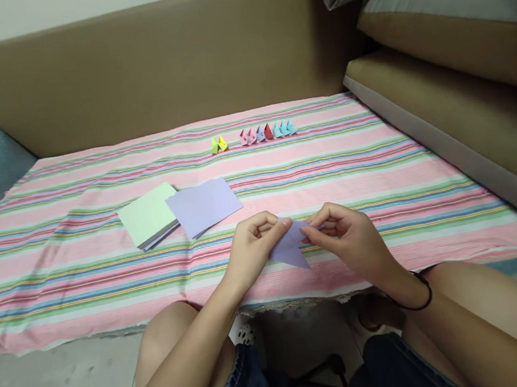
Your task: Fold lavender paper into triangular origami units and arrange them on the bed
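A folded sheet of purple paper [290, 250] is held between my two hands, just above the front part of the striped cloth. My left hand [257, 239] pinches its upper left part, with the thumb lying on top. On the other side, my right hand [346, 233] has thumb and fingertips closed on the paper's right corner. One pointed flap hangs down toward me. The fingertips under the paper are partly hidden. Beyond my left hand lie a few flat purple sheets [205, 203], overlapping the edge of a thicker stack of pale green paper [151, 216].
Small folded paper figures stand in a row farther back: yellow ones [219, 144], then several pink, purple, red and blue ones [283, 129]. The striped cloth [84, 271] covers the seat. Stacked cushions [455, 106] rise at the right, and a brown backrest [154, 74] closes the back.
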`<state>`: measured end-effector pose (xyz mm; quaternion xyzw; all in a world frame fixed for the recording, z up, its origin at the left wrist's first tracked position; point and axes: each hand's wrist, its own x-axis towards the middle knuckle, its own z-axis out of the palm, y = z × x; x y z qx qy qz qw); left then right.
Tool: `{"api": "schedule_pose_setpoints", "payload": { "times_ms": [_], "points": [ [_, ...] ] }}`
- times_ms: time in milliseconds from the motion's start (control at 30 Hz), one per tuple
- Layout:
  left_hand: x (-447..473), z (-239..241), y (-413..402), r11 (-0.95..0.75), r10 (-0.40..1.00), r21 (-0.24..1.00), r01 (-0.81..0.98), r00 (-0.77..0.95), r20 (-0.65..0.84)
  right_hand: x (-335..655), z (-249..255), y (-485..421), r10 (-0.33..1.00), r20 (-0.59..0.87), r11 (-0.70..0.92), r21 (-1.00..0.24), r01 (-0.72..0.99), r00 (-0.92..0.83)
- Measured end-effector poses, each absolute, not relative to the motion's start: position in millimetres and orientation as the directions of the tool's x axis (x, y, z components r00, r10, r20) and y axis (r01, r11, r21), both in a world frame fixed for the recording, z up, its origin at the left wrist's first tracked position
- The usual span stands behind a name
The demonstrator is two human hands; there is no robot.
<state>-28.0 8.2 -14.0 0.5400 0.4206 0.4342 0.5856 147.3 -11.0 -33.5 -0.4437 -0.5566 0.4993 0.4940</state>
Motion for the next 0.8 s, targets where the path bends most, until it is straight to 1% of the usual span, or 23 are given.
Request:
{"api": "schedule_pose_setpoints", "payload": {
  "times_ms": [133, 333, 567, 700, 800],
  "points": [
    [-28.2, -13.9, 8.3, 0.040, 0.963, 0.998, -0.055, 0.268, -0.024, 147.8, -32.6, -10.9, 0.986, 0.094, 0.092, -0.996, -0.015, -0.138],
    [-29.0, -10.8, 8.2, -0.020, 0.971, 0.997, -0.068, 0.236, 0.036, 149.5, -31.2, -10.8, 0.984, 0.093, 0.091, -0.996, -0.016, -0.152],
    [-29.2, -10.8, 7.8, -0.007, 0.974, 0.999, -0.041, 0.225, 0.016, 147.9, -27.9, -11.0, 0.987, 0.092, 0.088, -0.996, -0.036, -0.133],
    [-30.1, -11.9, 8.6, 0.017, 0.976, 0.999, -0.029, 0.216, -0.010, 146.7, -26.4, -8.1, 0.993, 0.013, -0.002, -0.992, -0.124, -0.116],
    [-31.0, -12.2, 9.3, 0.031, 0.978, 0.999, -0.040, 0.206, -0.022, 146.5, -28.2, -5.9, 0.977, -0.074, -0.101, -0.987, -0.127, -0.198]
  ]
}}
